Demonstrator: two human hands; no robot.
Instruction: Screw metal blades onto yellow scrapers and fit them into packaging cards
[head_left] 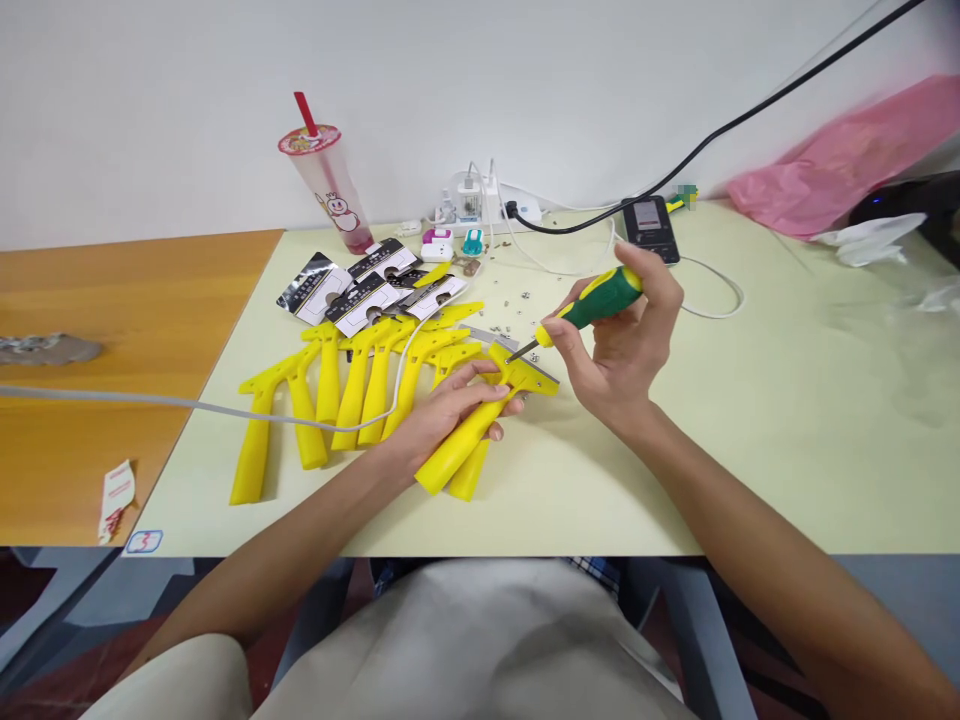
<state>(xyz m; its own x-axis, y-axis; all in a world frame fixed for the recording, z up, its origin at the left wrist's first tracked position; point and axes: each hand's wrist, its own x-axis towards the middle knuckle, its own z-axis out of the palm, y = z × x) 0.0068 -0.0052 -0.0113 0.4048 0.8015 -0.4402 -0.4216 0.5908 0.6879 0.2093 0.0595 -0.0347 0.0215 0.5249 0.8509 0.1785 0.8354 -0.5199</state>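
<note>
My left hand [461, 405] is closed around the neck of a yellow scraper [469, 432], whose head carries a thin metal blade and points up to the right. In my right hand [626, 345] is a green and yellow screwdriver [600, 300], slanting down to the left. Its tip meets a screw on the scraper's head. Another yellow handle [471, 475] lies partly hidden beneath the held one. Several more yellow scraper handles [349, 395] lie in a row left of my left hand. Small loose screws [525, 296] are scattered beyond the scraper head.
Black and white blade packets [367, 300] lie behind the handles. A tall cup with a red straw [330, 190] stands at the back left. A power strip [517, 212], a black device [649, 228] and a pink bag [840, 175] line the wall. A white cable [300, 415] crosses over the handles.
</note>
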